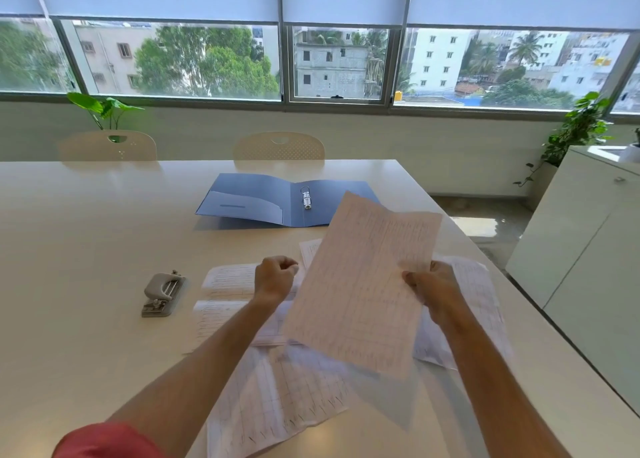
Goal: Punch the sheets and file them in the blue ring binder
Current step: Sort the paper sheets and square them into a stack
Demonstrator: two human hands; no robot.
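The wide pale counter (pixel 86 250) fills the lower view, with two cream chairs (pixel 278 146) tucked against its far edge at twelve o'clock and a white cabinet (pixel 581 250) standing off it at three o'clock. The blue ring binder (pixel 256 198) lies open and flat at twelve o'clock from the hands, well apart from them, its metal rings (pixel 306 198) upright on the right-hand half beside the spine. Loose printed sheets (pixel 277 398) are spread over the near counter from the centre down to six o'clock, overlapping each other under both forearms. One sheet (pixel 363 284) is lifted off the pile and tilted, its top corner reaching up over the binder's right edge in the view; the right hand (pixel 436 288) pinches its right edge, the grip closed on the paper. The left hand (pixel 277 277) is curled into a loose fist just beside the sheet's left edge; whether it touches the paper I cannot tell. The grey hole punch (pixel 162 295) sits on bare counter at nine o'clock from the left hand, near it and untouched. A red sleeve (pixel 107 440) shows at seven o'clock.
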